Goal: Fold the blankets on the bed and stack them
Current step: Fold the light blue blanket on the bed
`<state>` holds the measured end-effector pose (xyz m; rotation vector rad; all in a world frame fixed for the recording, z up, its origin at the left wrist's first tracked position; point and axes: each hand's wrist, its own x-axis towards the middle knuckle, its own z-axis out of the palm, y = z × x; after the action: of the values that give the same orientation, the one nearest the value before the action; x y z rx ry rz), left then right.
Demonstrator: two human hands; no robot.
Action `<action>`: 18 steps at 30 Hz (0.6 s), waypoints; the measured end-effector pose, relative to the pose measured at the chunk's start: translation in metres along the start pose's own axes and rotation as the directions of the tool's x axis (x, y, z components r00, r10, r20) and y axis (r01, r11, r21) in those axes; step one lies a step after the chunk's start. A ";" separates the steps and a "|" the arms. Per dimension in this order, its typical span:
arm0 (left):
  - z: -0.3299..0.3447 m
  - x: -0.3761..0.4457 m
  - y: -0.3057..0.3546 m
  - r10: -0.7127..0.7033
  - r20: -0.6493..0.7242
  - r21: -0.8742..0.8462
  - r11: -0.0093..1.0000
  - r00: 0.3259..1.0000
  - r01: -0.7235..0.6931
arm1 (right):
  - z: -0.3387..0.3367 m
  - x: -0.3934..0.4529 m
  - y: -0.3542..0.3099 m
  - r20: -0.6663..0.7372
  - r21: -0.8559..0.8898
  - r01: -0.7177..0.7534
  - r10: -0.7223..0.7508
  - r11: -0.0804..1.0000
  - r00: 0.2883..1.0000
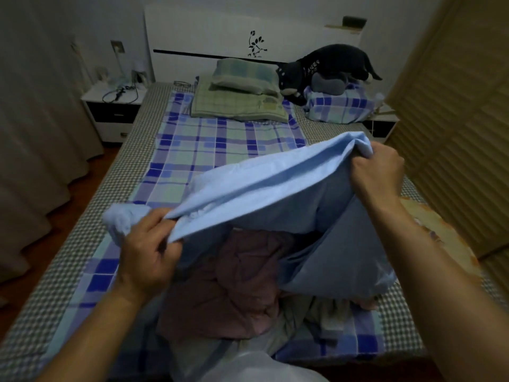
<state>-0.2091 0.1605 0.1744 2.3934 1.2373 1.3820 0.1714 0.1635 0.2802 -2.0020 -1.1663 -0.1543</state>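
A light blue blanket (264, 194) is lifted above the bed (91, 216), stretched between both hands. My left hand (146, 252) grips its lower left corner, fingers curled round the edge. My right hand (377, 169) pinches the upper right corner, held higher and farther away. The blanket hangs down in folds toward the right. Under it lies a crumpled mauve blanket (231, 293) at the foot of the bed, with a pale fabric (327, 312) bunched beside it. A blue plaid sheet (209, 147) covers the mattress.
Two green pillows (242, 89) lie at the headboard, and a dark plush dog (327, 67) rests on a folded plaid bundle (338, 108). A nightstand (113, 111) with cables stands at left. A slatted wooden door (454, 119) is close on the right. Curtains hang left.
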 end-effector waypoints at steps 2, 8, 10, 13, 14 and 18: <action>0.007 -0.015 -0.010 -0.112 0.145 -0.123 0.984 0.983 0.130 | 0.006 -0.003 0.007 0.078 -0.054 0.071 -0.066 0.996 0.995; 0.040 -0.082 -0.054 -0.250 0.253 0.240 0.952 0.935 0.190 | 0.034 -0.029 0.023 0.303 -0.138 0.206 -0.156 0.969 0.940; 0.035 -0.108 -0.052 -0.185 0.356 0.288 0.954 0.916 0.081 | 0.040 -0.032 0.023 0.374 -0.195 0.205 -0.120 0.959 0.919; 0.028 -0.145 -0.049 -0.100 0.538 0.310 0.947 0.837 -0.086 | 0.044 -0.036 0.019 0.421 -0.224 0.212 -0.102 0.951 0.901; 0.030 -0.159 -0.050 -0.046 0.592 0.278 0.949 0.805 -0.151 | 0.046 -0.037 0.019 0.429 -0.213 0.222 -0.113 0.951 0.896; 0.053 -0.200 -0.029 -0.040 0.799 0.226 0.945 0.599 -0.237 | 0.055 -0.043 0.012 0.448 -0.171 0.208 -0.113 0.963 0.887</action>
<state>-0.2364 0.0555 -0.0046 2.7746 1.0789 -0.0296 0.1410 0.1689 0.2156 -2.1941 -1.6636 0.0969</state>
